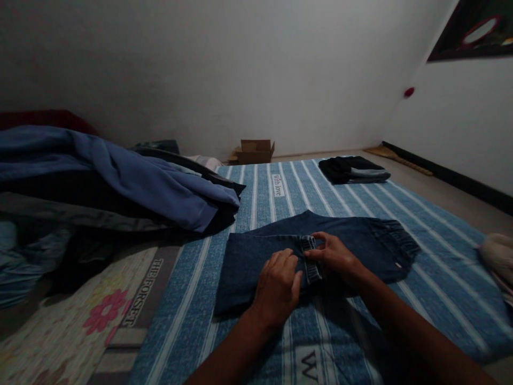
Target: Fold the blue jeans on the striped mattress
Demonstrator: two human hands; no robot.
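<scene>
Striped blue mat (433, 278) supports folded denim jeans (248, 262): soft, moderately heavy. Left hand (277, 289) presses flat; right hand (334, 256) pinches the cuff (311, 259). Grip folded edges.

Home bedroom, dim. Mattress-like surface under a blue striped sheet (436, 267); heaped clothes (120, 182) on the left, folded stack (355, 169) at far edge, cardboard box (255, 151) by bare white wall, framed picture (476, 29).

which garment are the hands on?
The dark blue jeans mid-blanket, under both hands. The black folded clothes lie far off; the blue hoodie sits heaped left.
</scene>
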